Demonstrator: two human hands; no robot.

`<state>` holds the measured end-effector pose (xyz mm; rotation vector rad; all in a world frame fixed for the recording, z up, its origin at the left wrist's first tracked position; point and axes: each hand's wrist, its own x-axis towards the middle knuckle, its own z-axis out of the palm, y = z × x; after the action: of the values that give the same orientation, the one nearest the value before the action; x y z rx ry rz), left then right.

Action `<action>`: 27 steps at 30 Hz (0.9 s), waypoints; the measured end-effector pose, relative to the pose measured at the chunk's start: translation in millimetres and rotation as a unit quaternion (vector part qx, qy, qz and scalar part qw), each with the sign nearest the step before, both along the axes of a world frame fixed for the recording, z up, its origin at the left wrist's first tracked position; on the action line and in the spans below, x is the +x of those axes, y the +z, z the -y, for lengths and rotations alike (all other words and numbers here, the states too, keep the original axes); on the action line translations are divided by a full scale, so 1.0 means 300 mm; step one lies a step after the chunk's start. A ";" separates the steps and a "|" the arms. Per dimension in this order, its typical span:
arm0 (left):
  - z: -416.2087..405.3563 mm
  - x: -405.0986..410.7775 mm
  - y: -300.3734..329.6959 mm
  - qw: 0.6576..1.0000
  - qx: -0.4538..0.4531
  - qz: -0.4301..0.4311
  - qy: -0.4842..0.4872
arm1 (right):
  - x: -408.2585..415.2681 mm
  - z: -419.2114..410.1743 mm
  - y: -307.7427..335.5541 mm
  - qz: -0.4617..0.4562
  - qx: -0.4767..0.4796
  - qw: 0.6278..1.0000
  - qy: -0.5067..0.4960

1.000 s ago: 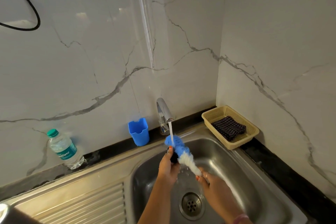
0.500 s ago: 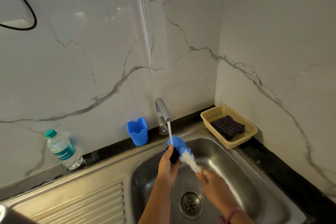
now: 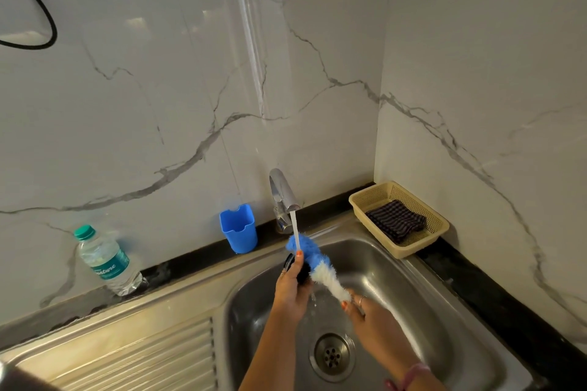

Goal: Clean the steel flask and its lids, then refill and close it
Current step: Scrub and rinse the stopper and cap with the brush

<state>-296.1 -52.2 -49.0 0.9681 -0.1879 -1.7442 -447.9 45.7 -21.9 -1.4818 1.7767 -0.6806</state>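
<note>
My left hand (image 3: pixel 290 289) grips a small black lid (image 3: pixel 301 270) over the sink, just under the running tap. My right hand (image 3: pixel 371 320) holds the handle end of a bottle brush (image 3: pixel 324 273) with a blue tip and white bristles. The brush head lies against the lid, and the water stream (image 3: pixel 295 232) falls onto the blue tip. The steel flask itself does not show in this view.
The tap (image 3: pixel 281 192) runs at the back of the steel sink (image 3: pixel 413 305), whose drain (image 3: pixel 332 355) lies below my hands. A blue cup (image 3: pixel 238 228) and a water bottle (image 3: pixel 104 260) stand on the counter left. A beige basket (image 3: pixel 422 246) holding a dark cloth (image 3: pixel 395 220) sits right.
The brush has shifted slightly along the lid under the stream; both hands stay over the sink in nearly the same place.
</note>
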 end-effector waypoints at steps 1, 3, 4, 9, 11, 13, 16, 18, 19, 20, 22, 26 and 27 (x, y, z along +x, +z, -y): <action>-0.003 -0.001 -0.005 1.000 -0.003 -0.010 -0.001 | -0.009 0.012 -0.007 -0.004 0.006 1.000 -0.004; -0.014 0.001 -0.004 1.000 -0.003 -0.023 0.001 | -0.024 0.034 -0.009 -0.015 0.019 1.000 -0.005; -0.019 0.007 -0.003 1.000 -0.005 -0.020 -0.002 | -0.031 0.042 -0.012 -0.019 0.023 1.000 -0.006; -0.004 0.051 -0.049 0.991 -0.048 0.087 -0.088 | -0.074 0.053 0.024 -0.033 0.026 0.999 0.020; 0.004 0.067 -0.079 0.973 -0.081 0.175 -0.124 | -0.087 0.063 0.040 -0.046 0.014 0.998 0.029; 0.017 0.080 -0.104 0.950 -0.090 0.262 -0.143 | -0.087 0.067 0.053 -0.067 0.004 0.997 0.040; 0.039 0.097 -0.109 0.879 -0.084 0.437 -0.170 | -0.079 0.041 0.060 -0.132 -0.010 0.989 0.070; 0.045 0.103 -0.097 0.851 -0.079 0.489 -0.175 | -0.067 0.016 0.065 -0.172 -0.022 0.980 0.094; 0.045 0.104 -0.090 0.846 -0.076 0.499 -0.171 | -0.059 0.010 0.063 -0.178 -0.023 0.979 0.097; 0.039 0.103 -0.074 0.842 -0.079 0.506 -0.171 | -0.055 0.010 0.057 -0.175 -0.024 0.980 0.092; 0.034 0.099 -0.059 0.839 -0.099 0.502 -0.183 | -0.051 0.026 0.032 -0.167 -0.021 0.983 0.071; 0.038 0.104 -0.053 0.850 -0.088 0.491 -0.172 | -0.048 0.060 -0.006 -0.149 -0.015 0.987 0.052; 0.039 0.106 -0.038 0.849 -0.083 0.494 -0.168 | -0.048 0.063 -0.011 -0.146 -0.015 0.988 0.050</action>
<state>-264.3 -63.8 -60.4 1.7003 -1.2102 -1.3234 -462.4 26.7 -25.2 -1.7510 1.8987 -0.4589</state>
